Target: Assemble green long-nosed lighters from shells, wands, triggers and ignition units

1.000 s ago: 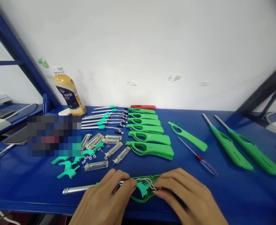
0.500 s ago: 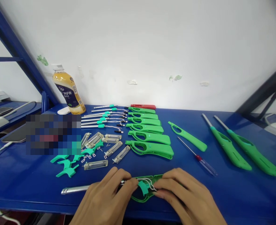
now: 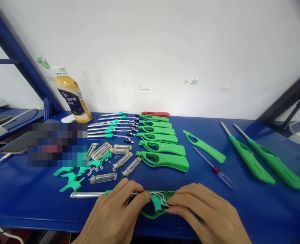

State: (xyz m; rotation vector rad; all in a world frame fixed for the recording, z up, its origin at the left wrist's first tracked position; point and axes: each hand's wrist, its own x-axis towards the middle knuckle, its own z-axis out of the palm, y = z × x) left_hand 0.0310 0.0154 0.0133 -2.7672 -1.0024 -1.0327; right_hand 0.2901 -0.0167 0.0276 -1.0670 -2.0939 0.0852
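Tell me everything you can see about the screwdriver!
The screwdriver has a thin, straight shaft that looks like metal, a red collar and a see-through handle, probably plastic. It lies slanted on the blue table, tip pointing away and left, beyond the right hand and beside a loose green shell. Neither touches it. Its tip is too small to make out.

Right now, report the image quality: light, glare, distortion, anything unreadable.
Head view: soft, even light on the pale wall; bright glints along the metal tube by the left hand; wide-angle distortion makes the yellow bottle seem to lean; a pixelated patch hides what lies there; fine details inside the green shell, between the fingers, look soft.
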